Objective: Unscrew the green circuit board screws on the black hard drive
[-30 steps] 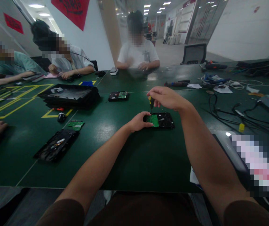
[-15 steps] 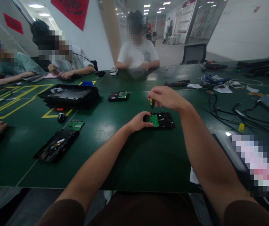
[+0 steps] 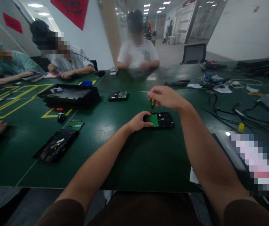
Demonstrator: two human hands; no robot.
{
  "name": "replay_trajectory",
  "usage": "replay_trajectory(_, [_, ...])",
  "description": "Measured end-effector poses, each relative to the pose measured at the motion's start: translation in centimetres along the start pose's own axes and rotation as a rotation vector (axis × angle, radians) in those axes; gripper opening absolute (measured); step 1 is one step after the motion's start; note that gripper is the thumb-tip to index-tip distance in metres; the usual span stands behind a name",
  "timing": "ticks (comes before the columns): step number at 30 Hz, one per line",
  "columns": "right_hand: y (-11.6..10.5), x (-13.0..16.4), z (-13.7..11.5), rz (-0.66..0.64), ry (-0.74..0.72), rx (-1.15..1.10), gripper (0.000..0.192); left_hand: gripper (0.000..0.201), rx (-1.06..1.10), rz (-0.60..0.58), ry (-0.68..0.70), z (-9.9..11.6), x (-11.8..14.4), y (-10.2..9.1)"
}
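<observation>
A black hard drive (image 3: 165,120) with a green circuit board (image 3: 153,120) on its upper face lies flat on the table in front of me. My left hand (image 3: 140,121) grips its left end, thumb on the near edge and fingers on the far one. Above the far edge, my right hand (image 3: 160,95) pinches a yellow and dark screwdriver (image 3: 152,103) held upright. Its tip meets the drive near the board's far left corner, close to my left fingertips; the screw there is too small to make out.
Left of me lie a drive housing (image 3: 55,146), a loose circuit board (image 3: 76,125) and a mouse (image 3: 61,117). Beyond stand a black tray (image 3: 70,95) and another hard drive (image 3: 118,95). Black cables (image 3: 233,114) spread at right. Co-workers sit across the table and at left.
The screwdriver has turned slightly in my right fingers, its yellow marking showing differently. My left hand and the hard drive stay in place.
</observation>
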State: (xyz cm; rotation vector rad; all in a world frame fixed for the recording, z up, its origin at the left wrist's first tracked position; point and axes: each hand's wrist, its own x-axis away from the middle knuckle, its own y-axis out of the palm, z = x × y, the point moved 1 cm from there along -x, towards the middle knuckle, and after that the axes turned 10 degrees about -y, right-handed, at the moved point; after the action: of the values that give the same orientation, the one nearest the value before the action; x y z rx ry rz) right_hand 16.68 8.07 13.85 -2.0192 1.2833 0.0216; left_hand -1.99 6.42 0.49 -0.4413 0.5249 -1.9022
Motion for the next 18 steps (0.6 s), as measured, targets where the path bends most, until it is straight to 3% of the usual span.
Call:
replay_trajectory(5, [-0.1, 0.06, -0.28, -0.022, 0.045, -0.064, 0.02, 0.07, -0.003, -0.003, -0.019, 0.11, 0.06, -0.06])
replay_trajectory(12, [-0.35, 0.12, 0.2, 0.023, 0.009, 0.054, 0.018, 0.07, -0.016, -0.001, -0.004, -0.23, -0.15, -0.09])
replay_trajectory(18, [0.11, 0.07, -0.03, -0.001, 0.028, -0.058, 0.025, 0.07, -0.01, 0.006, -0.012, -0.17, -0.13, 0.02])
